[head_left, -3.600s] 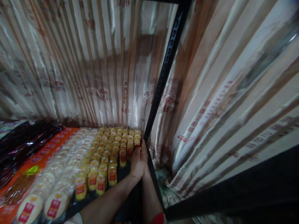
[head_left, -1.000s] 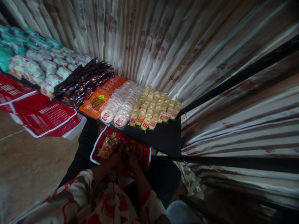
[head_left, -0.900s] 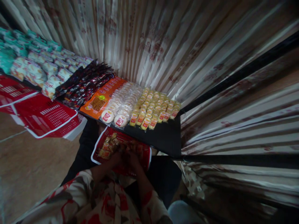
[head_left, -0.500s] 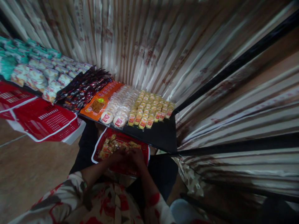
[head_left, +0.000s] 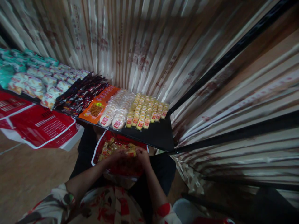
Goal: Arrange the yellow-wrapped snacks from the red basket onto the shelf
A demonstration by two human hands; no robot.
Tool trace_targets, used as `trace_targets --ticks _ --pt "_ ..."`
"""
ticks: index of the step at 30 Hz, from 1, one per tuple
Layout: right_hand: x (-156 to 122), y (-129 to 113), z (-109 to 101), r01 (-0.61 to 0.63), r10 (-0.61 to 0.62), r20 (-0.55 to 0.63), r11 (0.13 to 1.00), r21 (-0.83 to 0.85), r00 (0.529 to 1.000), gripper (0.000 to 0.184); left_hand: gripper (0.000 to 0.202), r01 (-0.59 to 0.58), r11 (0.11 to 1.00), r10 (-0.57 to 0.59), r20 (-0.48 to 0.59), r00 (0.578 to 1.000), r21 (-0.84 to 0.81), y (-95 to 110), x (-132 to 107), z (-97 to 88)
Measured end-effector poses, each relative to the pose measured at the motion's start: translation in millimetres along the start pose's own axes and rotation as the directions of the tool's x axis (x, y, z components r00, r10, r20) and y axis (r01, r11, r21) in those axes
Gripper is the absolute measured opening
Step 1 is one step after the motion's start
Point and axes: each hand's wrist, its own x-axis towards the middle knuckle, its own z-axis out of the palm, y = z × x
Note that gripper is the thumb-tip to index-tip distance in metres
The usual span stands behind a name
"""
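Note:
A red basket point(head_left: 95, 152) with a white rim rests on my lap and holds a pile of small yellow wrapped snack packets point(head_left: 109, 146). Over the basket, my left hand point(head_left: 118, 154) and my right hand point(head_left: 142, 155) face each other with one yellow snack packet point(head_left: 131, 153) between their fingertips. Both hands look closed on its ends, though dim light blurs the left fingers. Just beyond the basket, rows of similar yellow packets point(head_left: 146, 109) lie on a black shelf point(head_left: 161, 132).
Left of the yellow rows lie round white wrapped snacks point(head_left: 118, 122), an orange packet point(head_left: 95, 109), dark packets point(head_left: 79, 98), white bags point(head_left: 35, 82) and green packs point(head_left: 16, 59). Red baskets point(head_left: 46, 124) stand at left. Black poles point(head_left: 224, 68) and a striped curtain point(head_left: 140, 46) border the shelf.
My hands have drawn slightly apart and up, and a yellow snack packet now shows between them. The view has shifted slightly.

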Motion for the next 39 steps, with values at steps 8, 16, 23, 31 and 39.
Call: trace_targets --ticks 8,16,23,31,39 --pt "-15 -18 -11 -0.180 0.189 0.014 0.902 0.392 0.982 0.025 0.059 -0.132 0.987 0.128 -0.045 0.991 -0.092 24 0 12.1" --pt "-24 -25 -16 -0.224 0.233 0.065 0.768 0.600 0.970 0.023 0.048 -0.246 0.963 0.255 -0.077 0.964 0.110 52 -4 38.4" --pt "-21 -21 -31 -0.100 0.126 -0.051 0.926 0.363 0.991 0.023 0.035 -0.338 0.870 0.386 -0.068 0.920 0.359 69 11 57.7" --pt "-20 -32 -66 0.109 -0.142 -0.223 0.982 -0.151 0.964 0.036 0.033 -0.366 0.696 0.471 -0.008 0.882 0.618 90 31 84.4" --pt "-8 -31 -83 0.208 -0.300 -0.414 0.945 -0.253 0.860 0.042 0.029 -0.370 0.549 0.516 0.044 0.855 0.749 113 47 114.1"
